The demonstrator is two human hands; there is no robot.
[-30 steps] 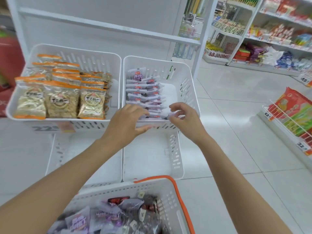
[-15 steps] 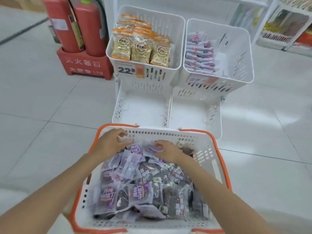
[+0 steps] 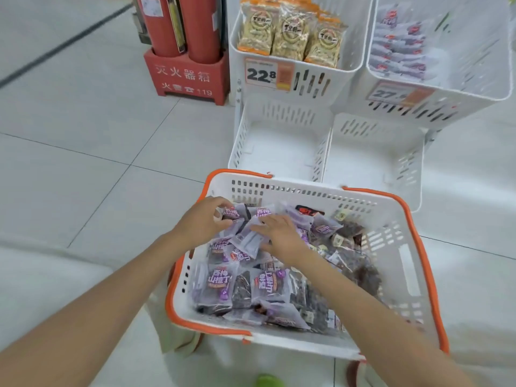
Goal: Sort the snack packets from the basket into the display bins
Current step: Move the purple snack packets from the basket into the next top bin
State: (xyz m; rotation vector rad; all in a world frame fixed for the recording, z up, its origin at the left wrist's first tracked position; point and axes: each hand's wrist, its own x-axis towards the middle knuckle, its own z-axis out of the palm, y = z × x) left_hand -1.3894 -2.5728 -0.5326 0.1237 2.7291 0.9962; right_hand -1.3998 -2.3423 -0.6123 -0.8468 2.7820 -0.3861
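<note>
Head view: inside white slotted plastic basket with orange rim (image 3: pixel 293 191), clamps left-hand grip (image 3: pixel 203 222) on purple foil snack packet (image 3: pixel 234 213), lays right-hand grip (image 3: pixel 280 237), fingers apart, flat on pale packet (image 3: pixel 248 242)

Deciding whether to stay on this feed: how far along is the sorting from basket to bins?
Done: the upper right bin already holds a row of packets. In hand: both hands are in the basket; the left hand pinches a purple packet, and the right hand lies on the pile. Left: most of it, since the basket is heaped with packets.
</note>
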